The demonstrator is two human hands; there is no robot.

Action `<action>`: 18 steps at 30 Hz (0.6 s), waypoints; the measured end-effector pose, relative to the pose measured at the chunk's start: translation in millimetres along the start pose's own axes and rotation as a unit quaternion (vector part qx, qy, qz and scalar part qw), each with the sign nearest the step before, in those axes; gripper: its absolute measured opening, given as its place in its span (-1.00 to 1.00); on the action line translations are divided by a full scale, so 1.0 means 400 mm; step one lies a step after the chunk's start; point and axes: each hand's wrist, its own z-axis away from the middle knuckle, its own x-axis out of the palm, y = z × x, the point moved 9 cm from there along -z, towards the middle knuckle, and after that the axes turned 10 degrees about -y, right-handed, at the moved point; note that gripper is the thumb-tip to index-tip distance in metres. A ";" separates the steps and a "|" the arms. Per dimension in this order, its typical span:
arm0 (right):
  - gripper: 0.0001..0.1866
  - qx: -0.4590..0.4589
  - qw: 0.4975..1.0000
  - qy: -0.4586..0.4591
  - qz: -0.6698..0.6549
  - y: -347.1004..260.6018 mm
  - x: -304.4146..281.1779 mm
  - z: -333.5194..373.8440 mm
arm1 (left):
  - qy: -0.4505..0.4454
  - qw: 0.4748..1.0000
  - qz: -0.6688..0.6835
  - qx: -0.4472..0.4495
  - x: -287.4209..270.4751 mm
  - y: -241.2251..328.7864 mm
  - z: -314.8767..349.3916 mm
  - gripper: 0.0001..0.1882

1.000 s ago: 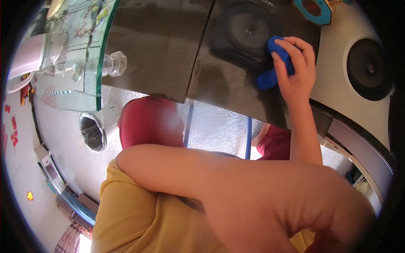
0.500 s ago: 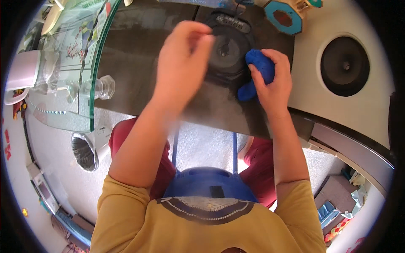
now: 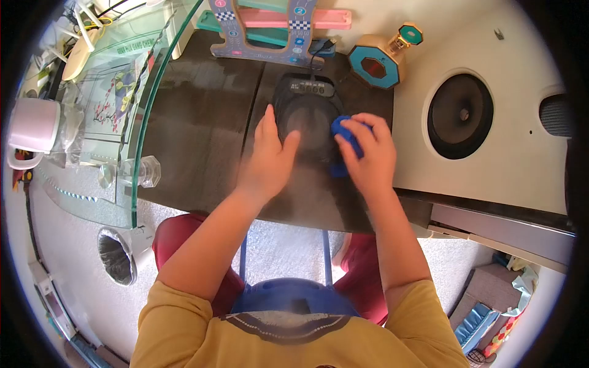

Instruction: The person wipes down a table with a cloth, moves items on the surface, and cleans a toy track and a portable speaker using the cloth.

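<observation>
Apparently mid-step in working a crumpled, soft-looking blue wad (image 3: 341,127) over a dark, glossy counter (image 3: 196,135), a person closes the right hand's (image 3: 373,150) grip around it at the right edge of a black, round-bodied device (image 3: 310,126). The left hand (image 3: 267,158), empty, thumb parted from fingers, blurs by the device's left side; contact cannot be told. Any next move seems to call for a firm hold. Partly hidden, the wad looks matte and lumpy, its lower end extending nearward.
</observation>
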 end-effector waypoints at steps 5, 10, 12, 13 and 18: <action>-0.64 -0.085 0.995 -0.051 -0.011 -0.087 0.010 0.011 | -0.002 0.999 0.020 0.027 0.001 -0.014 -0.004 -0.17; -0.65 0.046 0.999 -0.001 -0.016 0.026 -0.006 -0.004 | -0.021 0.998 0.067 0.007 0.010 -0.022 -0.016 -0.13; -0.67 -0.065 0.997 -0.038 0.002 -0.049 0.004 0.008 | -0.014 0.997 0.070 0.009 0.008 -0.023 -0.012 -0.13; -0.67 -0.098 0.993 -0.071 -0.014 -0.085 0.013 0.011 | -0.009 0.997 0.072 0.010 0.005 -0.025 -0.010 -0.14; -0.68 0.015 0.999 -0.030 -0.026 -0.002 0.011 0.002 | 0.001 0.998 0.045 0.038 0.001 -0.004 -0.010 -0.15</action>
